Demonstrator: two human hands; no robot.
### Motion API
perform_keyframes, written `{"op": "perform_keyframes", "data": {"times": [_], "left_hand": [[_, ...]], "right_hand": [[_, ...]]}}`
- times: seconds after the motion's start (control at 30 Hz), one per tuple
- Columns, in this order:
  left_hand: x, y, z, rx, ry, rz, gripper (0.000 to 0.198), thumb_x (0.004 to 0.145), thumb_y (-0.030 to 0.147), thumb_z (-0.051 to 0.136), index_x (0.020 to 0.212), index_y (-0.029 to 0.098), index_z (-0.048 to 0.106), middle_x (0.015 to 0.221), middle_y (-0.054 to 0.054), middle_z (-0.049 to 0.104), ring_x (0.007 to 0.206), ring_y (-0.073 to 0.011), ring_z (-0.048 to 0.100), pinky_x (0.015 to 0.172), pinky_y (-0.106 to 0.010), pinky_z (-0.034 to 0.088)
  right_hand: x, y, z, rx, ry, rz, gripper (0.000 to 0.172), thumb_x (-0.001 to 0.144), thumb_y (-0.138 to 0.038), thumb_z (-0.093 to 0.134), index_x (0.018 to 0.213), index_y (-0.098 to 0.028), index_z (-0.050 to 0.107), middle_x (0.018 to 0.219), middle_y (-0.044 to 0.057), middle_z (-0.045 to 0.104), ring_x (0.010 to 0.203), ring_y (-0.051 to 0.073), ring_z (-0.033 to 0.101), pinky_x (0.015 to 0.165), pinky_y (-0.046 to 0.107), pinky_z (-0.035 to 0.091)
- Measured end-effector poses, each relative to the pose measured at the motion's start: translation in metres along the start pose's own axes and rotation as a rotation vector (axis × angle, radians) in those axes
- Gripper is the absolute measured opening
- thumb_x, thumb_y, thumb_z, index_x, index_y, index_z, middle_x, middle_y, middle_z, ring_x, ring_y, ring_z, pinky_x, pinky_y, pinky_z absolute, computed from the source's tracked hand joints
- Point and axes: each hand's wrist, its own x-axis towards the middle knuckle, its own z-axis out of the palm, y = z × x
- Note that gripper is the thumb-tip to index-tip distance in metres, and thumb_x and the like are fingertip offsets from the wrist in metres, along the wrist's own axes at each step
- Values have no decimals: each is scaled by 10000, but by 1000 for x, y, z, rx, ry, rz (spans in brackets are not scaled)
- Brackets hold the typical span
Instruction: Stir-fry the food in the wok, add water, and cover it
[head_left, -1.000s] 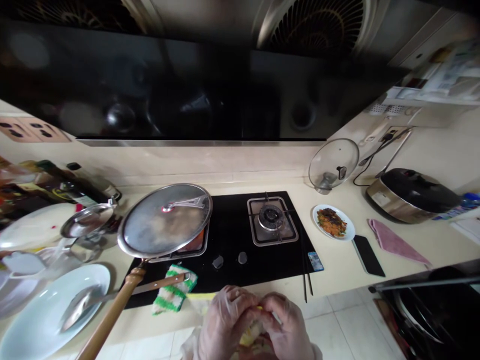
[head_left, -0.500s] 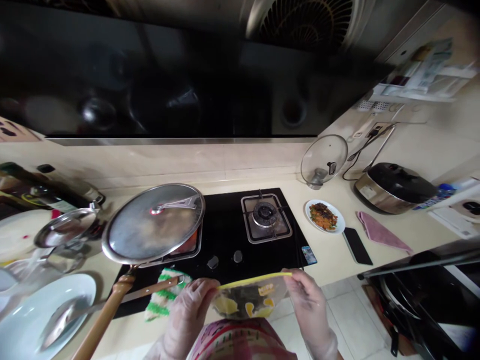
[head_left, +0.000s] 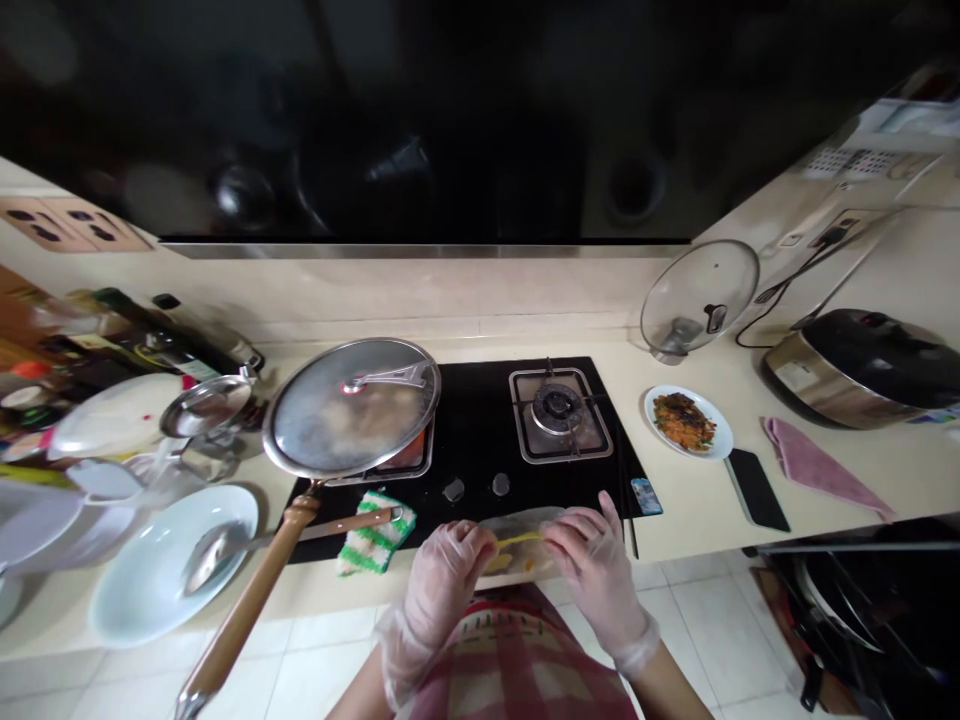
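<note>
Both of my hands wear clear plastic gloves. Between them is a clear zip bag (head_left: 517,556) with a yellow strip along its top edge and some yellow pieces visible in or on it. My left hand (head_left: 450,568) pinches one end of that strip, while my right hand (head_left: 592,560) grips the other end with one finger raised. The bag hangs in front of a checked apron (head_left: 517,650), just past the counter's front edge. Fingers hide part of the bag.
A lidded pan (head_left: 352,410) sits on the left burner, its wooden handle (head_left: 255,600) jutting over the edge. A spatula rests in a pale bowl (head_left: 112,600) and across a striped cloth (head_left: 375,535). Right are a plate of food (head_left: 720,440), phone (head_left: 757,490) and rice cooker (head_left: 825,385).
My hands have drawn closer together along the yellow strip, and the bag, spread wide before, is now bunched and tilted. The view has shifted left and down.
</note>
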Motion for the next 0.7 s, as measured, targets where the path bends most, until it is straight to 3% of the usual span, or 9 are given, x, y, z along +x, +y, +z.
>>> {"op": "perform_keyframes", "data": {"times": [0.13,0.3,0.43,0.53,0.7], "left_hand": [[-2,-3,1,-40,-3,-27,250,955,165,492,804,221,684,708,2,712,620,-150,667,606,-239,542],[-7,-13,1,-162,28,-74,191,928,115,539,870,213,693,761,6,741,668,-127,694,648,-218,566],[-6,-8,6,-74,-20,52,230,953,160,527,790,210,682,725,-6,738,648,-149,707,609,-219,563],[-6,-6,6,-26,59,123,277,991,217,485,801,223,687,703,-3,735,610,-149,711,579,-214,558],[-11,-24,-7,-158,148,-27,175,960,223,561,834,246,681,768,19,765,672,-144,738,625,-205,579]], "right_hand": [[4,1,7,44,12,-20,171,996,-184,530,879,-236,643,780,-17,666,730,156,626,1089,515,409],[9,7,3,112,8,-12,140,995,-198,542,895,-237,632,790,-21,682,727,155,645,1045,495,471],[13,-15,10,204,-84,-90,57,951,-289,635,978,-246,659,830,2,709,806,188,683,990,469,530],[14,-30,20,269,-70,-112,38,925,-246,661,890,-245,647,777,-14,702,779,166,679,964,391,552],[5,-7,9,188,-46,5,117,958,-176,569,879,-250,615,765,-26,708,725,163,676,990,436,542]]}}
